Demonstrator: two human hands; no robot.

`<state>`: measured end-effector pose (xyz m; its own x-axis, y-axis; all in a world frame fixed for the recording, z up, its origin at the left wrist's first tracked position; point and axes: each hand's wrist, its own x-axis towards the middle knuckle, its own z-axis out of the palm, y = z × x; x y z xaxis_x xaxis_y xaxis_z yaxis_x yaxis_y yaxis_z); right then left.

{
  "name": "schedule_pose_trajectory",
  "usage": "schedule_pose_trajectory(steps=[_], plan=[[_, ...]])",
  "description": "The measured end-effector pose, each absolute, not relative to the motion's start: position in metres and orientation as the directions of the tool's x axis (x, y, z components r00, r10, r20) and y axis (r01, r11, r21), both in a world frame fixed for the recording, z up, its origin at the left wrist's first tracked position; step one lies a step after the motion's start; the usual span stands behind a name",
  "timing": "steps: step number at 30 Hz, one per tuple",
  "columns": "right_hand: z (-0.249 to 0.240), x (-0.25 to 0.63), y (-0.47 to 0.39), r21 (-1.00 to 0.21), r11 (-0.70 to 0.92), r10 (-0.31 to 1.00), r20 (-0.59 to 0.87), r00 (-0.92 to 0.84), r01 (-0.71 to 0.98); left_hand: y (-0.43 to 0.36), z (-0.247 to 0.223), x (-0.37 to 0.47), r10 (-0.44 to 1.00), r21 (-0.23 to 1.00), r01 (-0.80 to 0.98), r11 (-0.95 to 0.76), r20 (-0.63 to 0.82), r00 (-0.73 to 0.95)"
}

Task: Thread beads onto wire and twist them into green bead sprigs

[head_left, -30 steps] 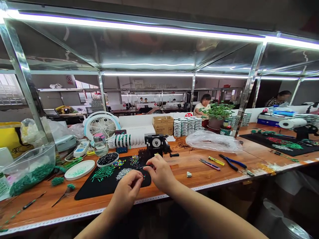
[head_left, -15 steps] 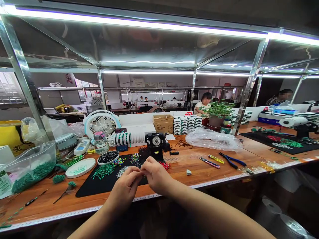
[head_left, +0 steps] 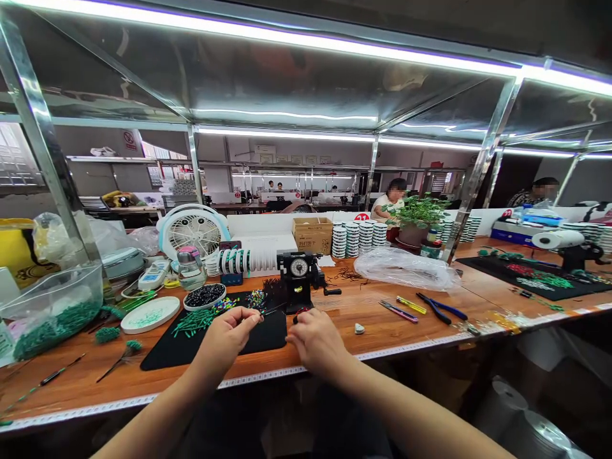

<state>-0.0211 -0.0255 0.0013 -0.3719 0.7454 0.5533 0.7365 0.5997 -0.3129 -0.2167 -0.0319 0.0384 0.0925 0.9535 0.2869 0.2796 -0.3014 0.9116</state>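
Note:
My left hand (head_left: 232, 331) is closed in a pinch over the black mat (head_left: 167, 344). From its fingertips a thin dark strand (head_left: 273, 311) sticks out to the right; its kind is too small to make out. Just right of the mat is my right hand (head_left: 320, 338), thumb and fingers apart, its fingertips beside small red beads (head_left: 302, 312), which it partly covers. Green tube-like pieces (head_left: 194, 323) and multicoloured beads (head_left: 257, 298) lie on the mat. Behind my hands stands a black winding device (head_left: 299, 277) with a dial, a crank and a row of white spools (head_left: 261, 260).
A dish of black beads (head_left: 204, 297) and a white plate (head_left: 150, 315) stand left. Pliers (head_left: 440, 307), a yellow cutter (head_left: 410, 305) and tweezers (head_left: 398, 311) lie right. Further back are a fan (head_left: 194, 233), carton (head_left: 312, 236), plastic bag (head_left: 406, 268) and potted plant (head_left: 414, 220).
My hands were together at their fingertips and are now apart. The left has shifted left with the thin strand, and the right has moved right to the red beads.

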Motion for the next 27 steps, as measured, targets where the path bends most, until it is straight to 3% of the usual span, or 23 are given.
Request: schedule_pose_trajectory(steps=[2, 7, 12, 16, 18, 20, 23, 25, 26, 27], plan=[[-0.015, -0.016, -0.023, -0.274, 0.615, 0.756, 0.472, -0.453, 0.739, -0.032, 0.037, -0.215, 0.973, 0.953, 0.2, -0.225, 0.211, 0.091], [-0.021, -0.002, -0.007, -0.367, 0.602, 0.781, 0.455, -0.427, 0.71, -0.038, 0.035, -0.211, 0.985, 0.99, 0.061, -0.124, 0.116, 0.125], [0.0, -0.013, -0.021, -0.619, 0.496, 0.862, 0.436, -0.26, 0.609, -0.041, 0.03, -0.21, 0.98, 1.0, -0.017, 0.002, 0.001, 0.198], [0.004, -0.039, -0.041, -0.934, 0.26, 0.923, 0.167, -0.346, 0.243, -0.042, 0.025, -0.205, 0.974, 1.0, -0.017, 0.017, -0.013, 0.226], [0.002, -0.045, -0.049, -0.965, 0.22, 0.935, 0.166, -0.312, 0.145, -0.042, 0.024, -0.204, 0.977, 1.0, 0.022, -0.017, 0.012, 0.215], [0.001, -0.045, -0.053, -0.853, 0.44, 0.893, 0.384, -0.235, 0.28, -0.043, 0.026, -0.205, 0.979, 0.994, 0.085, -0.07, 0.052, 0.199], [0.006, -0.039, -0.053, -0.409, 0.732, 0.639, 0.69, -0.341, 0.545, -0.047, 0.031, -0.208, 0.96, 0.954, 0.203, -0.22, 0.175, 0.216], [0.013, -0.038, -0.048, -0.177, 0.804, 0.502, 0.714, -0.488, 0.568, -0.049, 0.033, -0.21, 0.89, 0.838, 0.328, -0.437, 0.35, 0.292], [0.018, -0.038, -0.044, -0.14, 0.822, 0.478, 0.696, -0.536, 0.552, -0.05, 0.033, -0.211, 0.836, 0.748, 0.383, -0.542, 0.429, 0.343], [0.023, -0.04, -0.039, -0.18, 0.824, 0.503, 0.667, -0.549, 0.537, -0.049, 0.032, -0.212, 0.78, 0.654, 0.427, -0.625, 0.491, 0.388]])
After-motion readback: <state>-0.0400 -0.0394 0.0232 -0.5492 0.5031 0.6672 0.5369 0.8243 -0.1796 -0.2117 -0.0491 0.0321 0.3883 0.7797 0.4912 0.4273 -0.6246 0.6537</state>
